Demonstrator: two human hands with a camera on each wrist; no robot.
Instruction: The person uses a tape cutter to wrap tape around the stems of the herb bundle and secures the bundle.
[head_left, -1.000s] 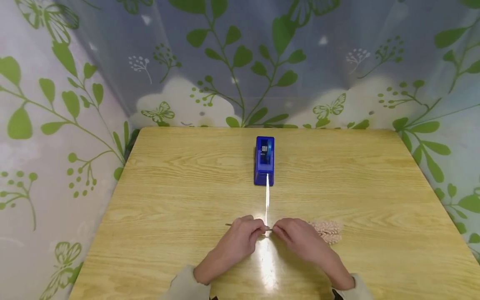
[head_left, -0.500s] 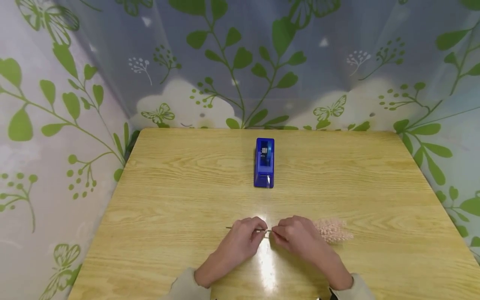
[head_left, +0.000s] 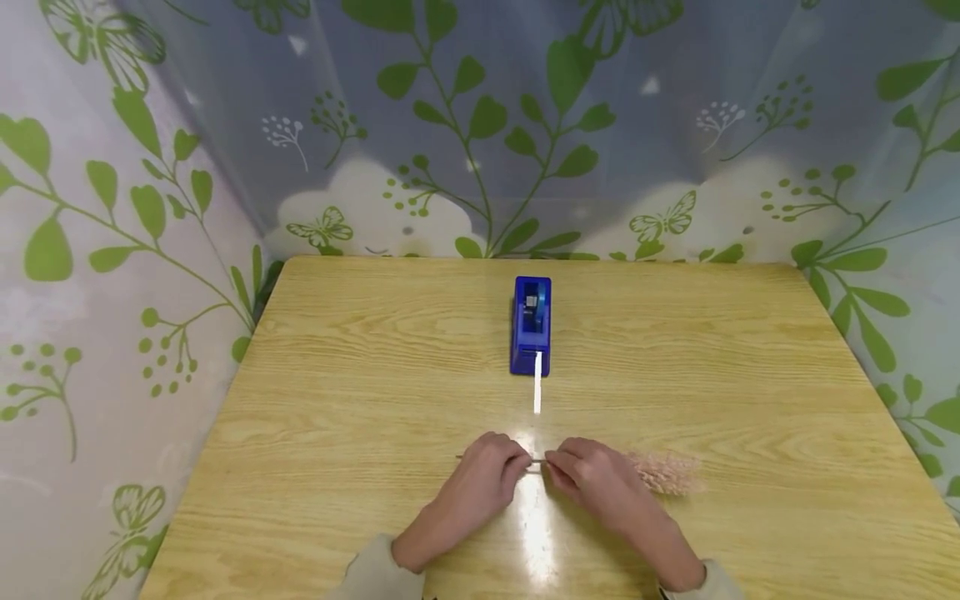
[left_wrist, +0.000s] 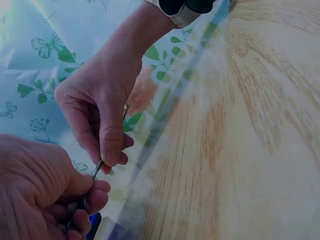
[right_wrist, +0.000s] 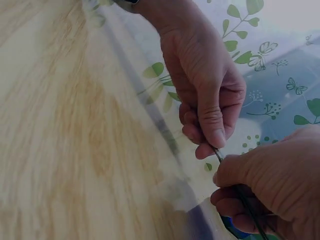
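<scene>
A spray of small pale pink flowers lies to the right in the head view, with its thin dark stem running left through both hands. The left hand pinches the stem between thumb and fingers, and a short end pokes out beyond it. Close beside it, the right hand pinches the same stem nearer the flowers. In the right wrist view the stem passes under the right fingers. Beyond the hands, a bright strip of tape extends from a blue tape dispenser toward them.
The wooden table has its far edge behind the dispenser. A curtain-like backdrop printed with green leaves and butterflies surrounds the table at the back and sides. Light glares on the tabletop between the forearms.
A second ago the bright tape strip reached the hands; half a second ago only a short piece showed at the dispenser; now it ends short of the hands. The flower head has turned slightly.
</scene>
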